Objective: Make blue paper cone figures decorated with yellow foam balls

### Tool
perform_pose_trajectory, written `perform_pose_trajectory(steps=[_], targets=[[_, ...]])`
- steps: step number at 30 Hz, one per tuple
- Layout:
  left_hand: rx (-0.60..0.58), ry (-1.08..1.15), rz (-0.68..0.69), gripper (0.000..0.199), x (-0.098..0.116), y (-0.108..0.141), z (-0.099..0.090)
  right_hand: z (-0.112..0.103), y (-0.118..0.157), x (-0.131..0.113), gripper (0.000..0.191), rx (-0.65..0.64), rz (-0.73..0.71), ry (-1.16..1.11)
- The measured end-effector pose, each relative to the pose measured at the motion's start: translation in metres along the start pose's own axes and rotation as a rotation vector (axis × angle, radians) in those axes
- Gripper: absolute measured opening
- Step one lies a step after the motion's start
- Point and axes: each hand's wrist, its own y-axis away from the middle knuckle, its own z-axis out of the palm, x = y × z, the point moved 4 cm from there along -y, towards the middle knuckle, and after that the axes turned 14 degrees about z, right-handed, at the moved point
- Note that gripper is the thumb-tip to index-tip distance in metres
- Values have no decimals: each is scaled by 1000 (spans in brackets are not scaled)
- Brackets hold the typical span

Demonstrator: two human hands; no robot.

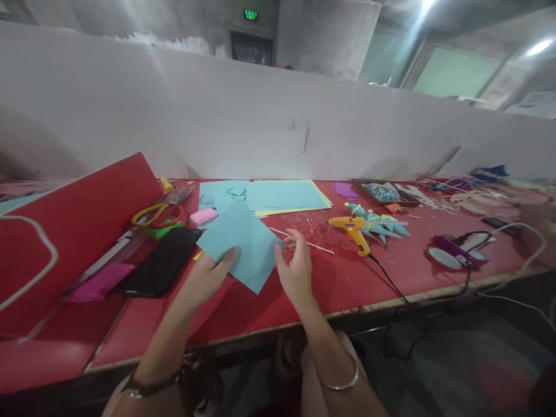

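Note:
A square sheet of light blue paper (pixel 249 243) is held up over the red table, turned so that one corner points toward me. My left hand (pixel 212 277) grips its left side, thumb on top and the other fingers hidden underneath. At the right corner is my right hand (pixel 296 263), thumb by the paper's edge and the fingers curved and apart; whether it pinches the corner I cannot make out. Behind the sheet lie more blue sheets (pixel 286 195) over yellow ones. A thin stick (pixel 319 248) rests beyond my right hand.
Left are a black phone (pixel 160 263), scissors (pixel 150 215) and a pink block (pixel 203 216). To the right, a yellow glue gun (pixel 354 231) with a trailing cord lies beside blue paper cones (pixel 382 226). A tray (pixel 408 198) of scraps sits farther back, before a white partition (pixel 217 121).

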Motion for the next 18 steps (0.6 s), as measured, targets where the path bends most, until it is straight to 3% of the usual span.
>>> perform_pose_trajectory(steps=[2,5,8,12,18], targets=[[-1,-31,28,38,1,-2,2,0,7,-13,37,33,-208,116],[-65,-7,36,35,3,0,10,11,19,-23,43,-192,-349,171],[-143,113,29,38,6,4,15,18,24,-23,44,-359,-296,93],[-260,278,35,43,9,5,18,19,25,-21,36,-462,-201,-65],[-241,319,38,34,11,2,18,18,24,-24,33,-662,-86,-214]])
